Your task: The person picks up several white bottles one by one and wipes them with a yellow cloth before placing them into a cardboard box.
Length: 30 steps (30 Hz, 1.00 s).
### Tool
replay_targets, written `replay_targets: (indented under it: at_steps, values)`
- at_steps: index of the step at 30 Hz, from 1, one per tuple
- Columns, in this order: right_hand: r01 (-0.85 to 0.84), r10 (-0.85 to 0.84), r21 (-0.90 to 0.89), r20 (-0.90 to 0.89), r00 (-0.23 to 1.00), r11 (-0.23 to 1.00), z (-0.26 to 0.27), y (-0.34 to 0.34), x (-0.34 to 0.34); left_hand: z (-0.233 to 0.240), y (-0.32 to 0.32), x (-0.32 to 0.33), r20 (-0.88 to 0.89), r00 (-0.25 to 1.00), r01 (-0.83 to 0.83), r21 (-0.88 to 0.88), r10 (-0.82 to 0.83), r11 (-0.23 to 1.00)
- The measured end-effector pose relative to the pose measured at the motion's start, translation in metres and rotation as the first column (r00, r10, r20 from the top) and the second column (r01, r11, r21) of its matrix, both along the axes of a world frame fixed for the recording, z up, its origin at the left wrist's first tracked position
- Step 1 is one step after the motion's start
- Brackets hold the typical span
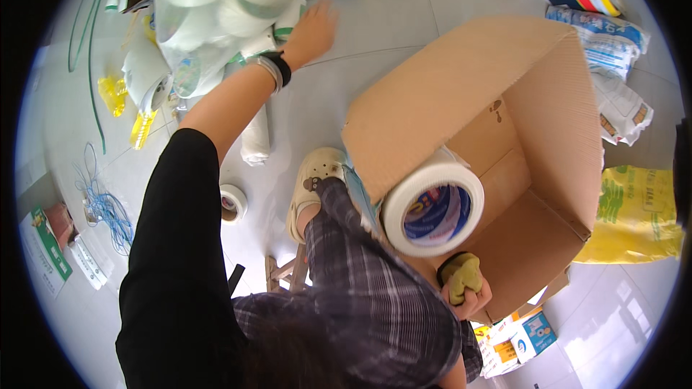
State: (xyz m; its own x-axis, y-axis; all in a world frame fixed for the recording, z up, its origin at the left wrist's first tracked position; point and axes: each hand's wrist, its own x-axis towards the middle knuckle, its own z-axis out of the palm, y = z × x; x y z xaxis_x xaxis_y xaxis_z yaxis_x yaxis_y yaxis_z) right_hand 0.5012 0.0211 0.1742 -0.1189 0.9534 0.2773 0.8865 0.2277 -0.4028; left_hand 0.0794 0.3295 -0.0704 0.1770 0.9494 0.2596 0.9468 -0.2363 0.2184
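My left hand, blurred and with a dark band and a bracelet at the wrist, reaches out over the floor beside white rolls with green ends. Whether its fingers grip anything is unclear. Next to that forearm stands a clear plastic bag full of white rolls. In my right hand is a bunched yellow-green cloth item with a black edge, held near the rim of an open cardboard box. A wide roll of white mesh tape with a blue printed core rests inside the box's near side.
A small tape roll lies by my clog. Tangled blue cord and yellow-handled tools are at left. A yellow sack, printed bags and small cartons surround the box. A wooden stool is below.
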Motion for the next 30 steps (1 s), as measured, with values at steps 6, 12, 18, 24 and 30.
replay_targets:
  at_steps: [6,12,18,24,30]
  values:
    - [-0.039,0.042,-0.173,0.017,0.999,0.984,0.015,0.001,0.000,-0.041,0.071,-0.023,-0.319,0.933,-0.120,0.169,0.169,0.978]
    - [-0.044,0.040,-0.216,-0.026,0.999,0.975,0.015,0.005,0.002,-0.040,0.080,-0.028,-0.278,0.915,-0.348,-0.172,0.293,0.922]
    - [-0.033,0.018,-0.214,-0.069,0.997,0.976,0.013,0.006,0.002,-0.010,0.067,-0.012,-0.224,0.952,-0.271,-0.299,0.209,0.915]
    - [-0.039,0.030,-0.205,-0.050,0.998,0.978,0.011,0.001,0.005,0.024,0.031,0.019,0.044,0.959,-0.217,-0.523,0.280,0.824]
    - [-0.022,0.016,-0.101,-0.057,0.998,0.995,0.006,0.011,-0.002,0.074,-0.052,0.027,0.318,0.911,-0.086,-0.475,0.262,0.876]
